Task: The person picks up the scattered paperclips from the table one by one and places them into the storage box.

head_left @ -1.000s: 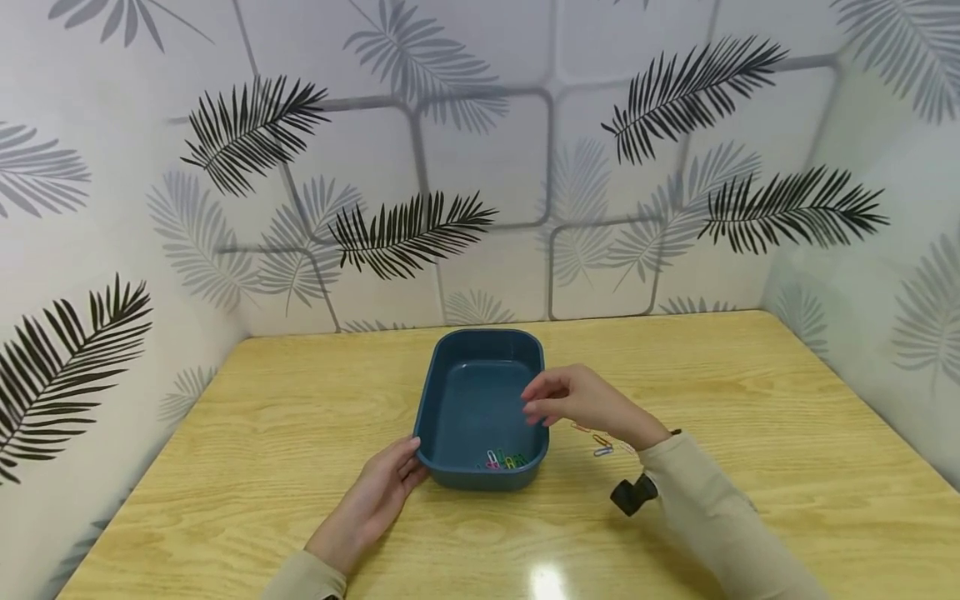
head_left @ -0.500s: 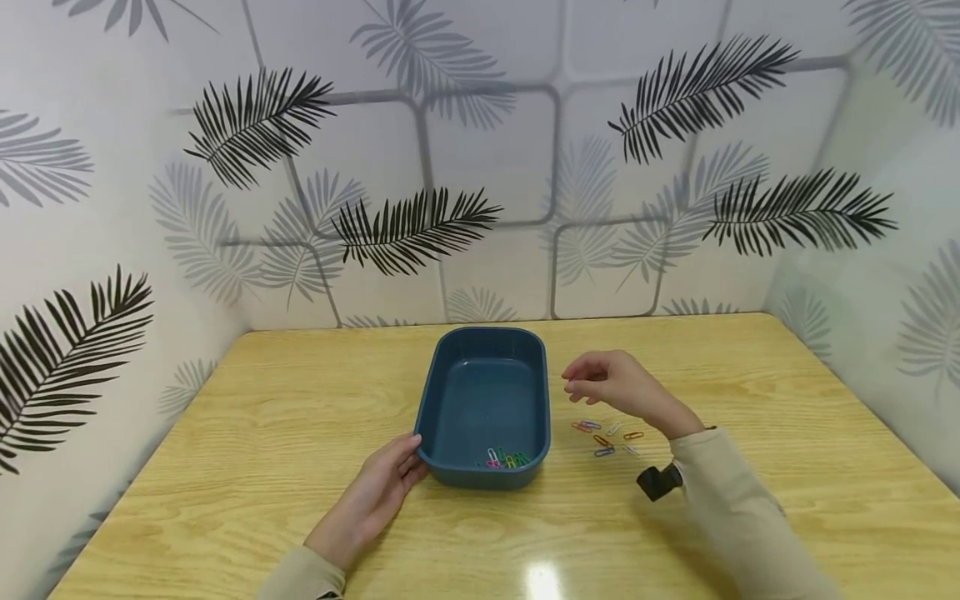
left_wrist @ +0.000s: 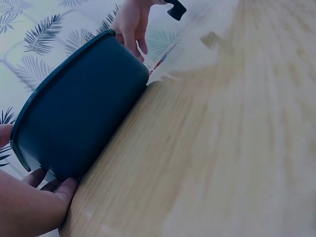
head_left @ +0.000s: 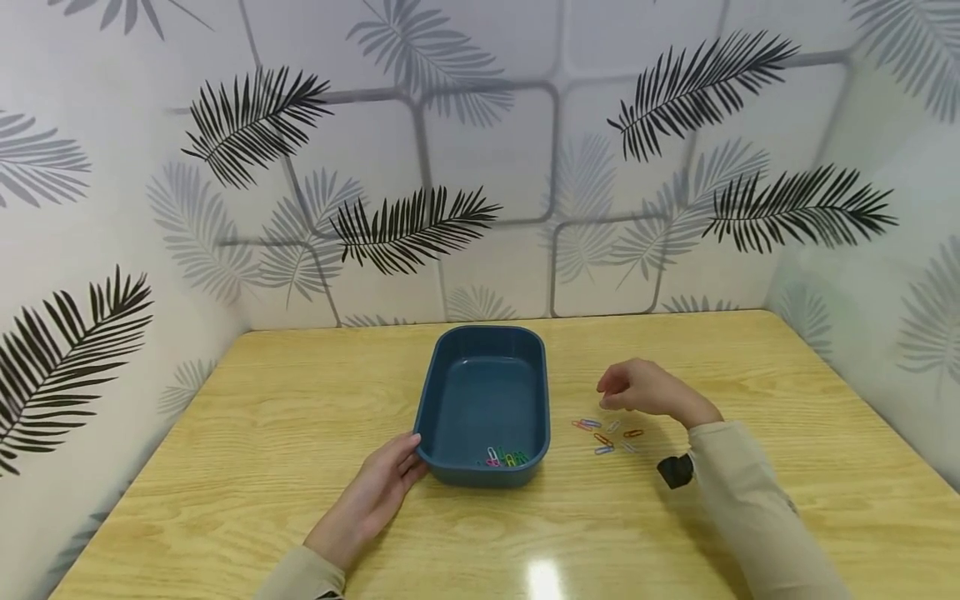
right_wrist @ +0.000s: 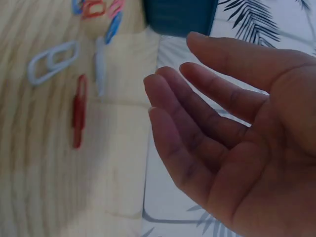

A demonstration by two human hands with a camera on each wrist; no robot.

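Observation:
A deep blue plastic tray (head_left: 483, 477) stands on the table, several coloured paper clips (head_left: 510, 460) gathered at its near end. My left hand (head_left: 378, 492) holds the tray's near left corner, thumb at the rim and fingers low against the wall in the left wrist view. To the right of the tray, several loose paper clips lie on the wood, among them an orange paper clip (head_left: 633, 433) and a blue paper clip (head_left: 603, 451). Just above and beyond them hovers my right hand (head_left: 651, 390). Its fingers are loosely bent with nothing between them, as the right wrist view shows.
The light wooden table (head_left: 300, 383) meets a leaf-patterned wall (head_left: 487, 275) at the back. Similar panels flank it left and right. A black wrist device (head_left: 677, 471) sticks out under the right sleeve.
My right hand has moved from over the tray's right rim to the right, beyond the loose clips, uncovering more of them. My left hand stays at the tray's corner.

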